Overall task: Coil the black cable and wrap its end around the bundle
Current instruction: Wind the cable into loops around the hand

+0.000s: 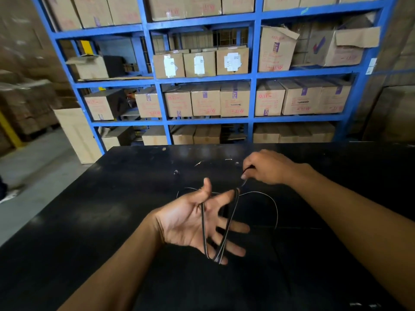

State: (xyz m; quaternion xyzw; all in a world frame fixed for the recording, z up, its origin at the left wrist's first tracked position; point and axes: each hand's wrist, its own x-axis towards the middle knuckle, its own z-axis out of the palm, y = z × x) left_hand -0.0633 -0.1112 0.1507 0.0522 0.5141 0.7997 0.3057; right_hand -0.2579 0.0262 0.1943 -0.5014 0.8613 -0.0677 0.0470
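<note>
**Operator:** Above the black worktable [116, 176], what is the left hand [197, 223] doing?

**Inspector:** It is facing palm up with fingers spread apart, not gripping. Several turns of the black cable [226, 230] are lying looped over it, running from between thumb and index finger down across the palm and around the lower fingers.

**Operator:** And the right hand [269, 168]?

**Inspector:** It is hovering beyond and to the right of the left hand, pinching the cable between thumb and fingertips. That strand is running taut from the pinch down to the left index finger.

**Operator:** Where is the remaining cable lying?

**Inspector:** One slack loop is arcing right of the left hand and dropping toward the table surface; another thin loop is showing behind the thumb. Its free end cannot be located against the dark top.

**Operator:** Background?

**Inspector:** Cardboard boxes [233, 99] are sitting on blue shelving [252, 75].
</note>
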